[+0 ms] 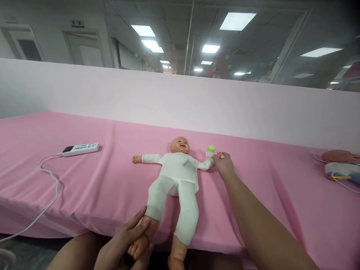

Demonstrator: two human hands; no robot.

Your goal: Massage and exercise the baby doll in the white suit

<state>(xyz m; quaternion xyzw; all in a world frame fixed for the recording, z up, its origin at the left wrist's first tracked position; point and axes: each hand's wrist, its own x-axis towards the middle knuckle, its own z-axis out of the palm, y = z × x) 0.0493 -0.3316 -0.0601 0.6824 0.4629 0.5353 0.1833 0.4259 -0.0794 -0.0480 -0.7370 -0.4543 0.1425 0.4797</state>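
A baby doll (176, 176) in white clothes lies on its back on the pink sheet (98, 187), arms spread, legs hanging over the near edge. My left hand (126, 243) wraps around the doll's foot at the bed's edge. My right hand (223, 163) reaches far out and pinches the doll's hand at the end of its sleeve. A small bottle with a green cap (210, 150) stands just beside those fingers; whether they touch it I cannot tell.
A white remote-like device (81, 149) lies on the sheet at left, its white cable (49, 187) trailing off the near edge. A second doll (341, 165) with cords lies at the far right. A pale pink wall runs behind the bed.
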